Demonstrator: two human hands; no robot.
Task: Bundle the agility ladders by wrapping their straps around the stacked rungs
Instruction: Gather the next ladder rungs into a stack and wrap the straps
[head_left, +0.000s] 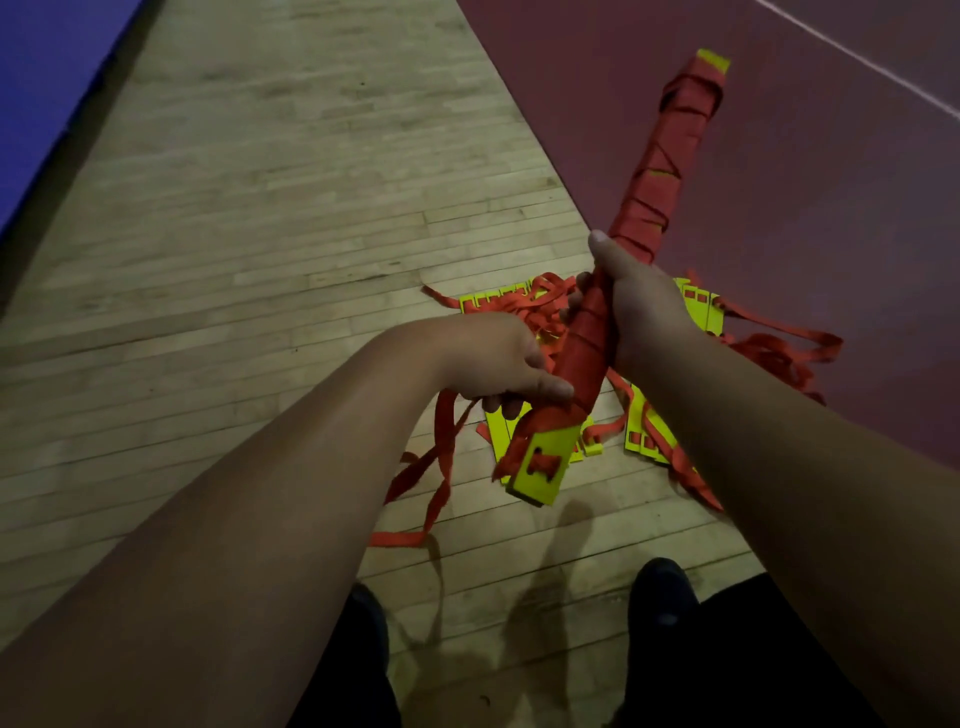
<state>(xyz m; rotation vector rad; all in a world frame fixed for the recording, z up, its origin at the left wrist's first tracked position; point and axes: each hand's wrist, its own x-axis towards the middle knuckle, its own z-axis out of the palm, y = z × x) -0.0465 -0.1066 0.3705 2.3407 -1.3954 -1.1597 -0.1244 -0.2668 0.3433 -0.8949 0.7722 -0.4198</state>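
A wood floor (260, 260) runs far, with a red mat (805, 234) to its right. On their seam lies a pile (644, 441) of loose yellow rungs and red webbing. Above it the bundle (670, 150) slants near to far right, the right hand (644, 306) wrapped round its middle. The left hand (493, 358) clasps its near end, pinching the hanging strap (444, 441).

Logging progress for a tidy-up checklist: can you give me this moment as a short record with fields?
bundle: stacked yellow rungs, red strap wound along most of the length, held off the floor
right hand: grips bundle mid-length
left hand: grips bundle near its lower end
loose strap: trails from under left hand to wooden floor
floor pile: further rungs and straps, tangled, unbundled
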